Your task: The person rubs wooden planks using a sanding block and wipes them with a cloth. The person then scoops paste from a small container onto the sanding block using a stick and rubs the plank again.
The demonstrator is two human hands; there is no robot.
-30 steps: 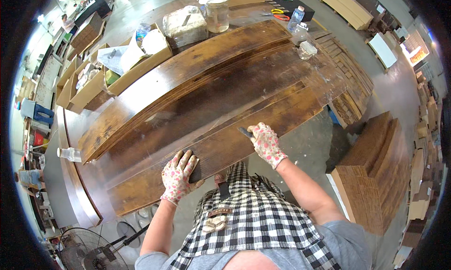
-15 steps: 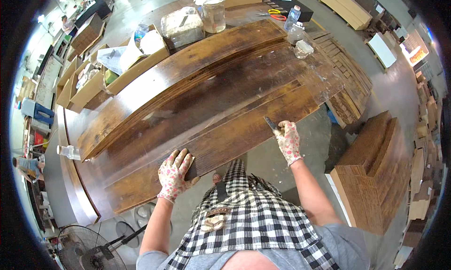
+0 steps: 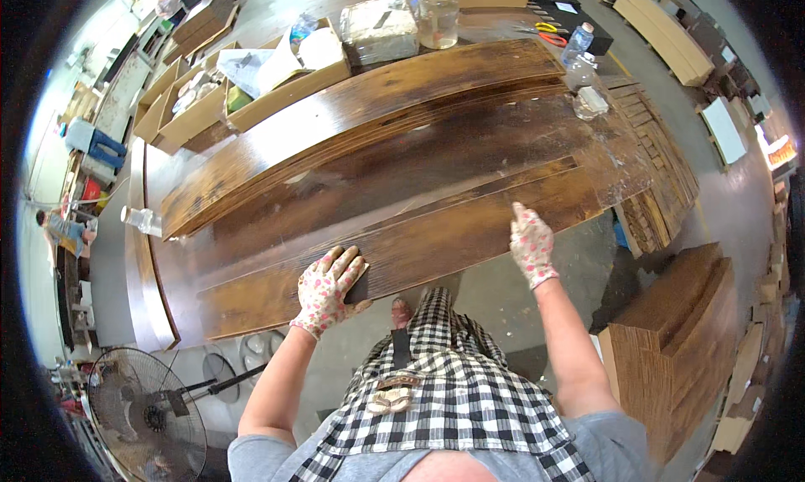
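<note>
My left hand [image 3: 325, 291], in a white glove with pink spots and stained fingertips, lies flat on the near edge of a long brown wood-grain board [image 3: 453, 234], fingers spread. A small dark patch with a pale edge shows beside its fingers; what it is I cannot tell. My right hand [image 3: 532, 243], gloved alike, is held near the board's right part with its fingers mostly curled and one tip pointing away. Whatever it holds is hidden or too blurred to name. Behind this board lies a stack of similar boards [image 3: 360, 96] on the brown worktop [image 3: 335, 176].
At the back stand cardboard boxes [image 3: 289, 92], a wrapped block [image 3: 379, 33], a clear jar [image 3: 438, 25], orange-handled pliers [image 3: 552, 37] and a plastic bottle [image 3: 579, 41]. Stacked boards [image 3: 671, 339] stand right, a fan [image 3: 151, 411] lower left. Other people are far left.
The view has shifted, so the bench sits further right. The dark flat strip seen in my right hand no longer shows clearly. My left hand stays on the board.
</note>
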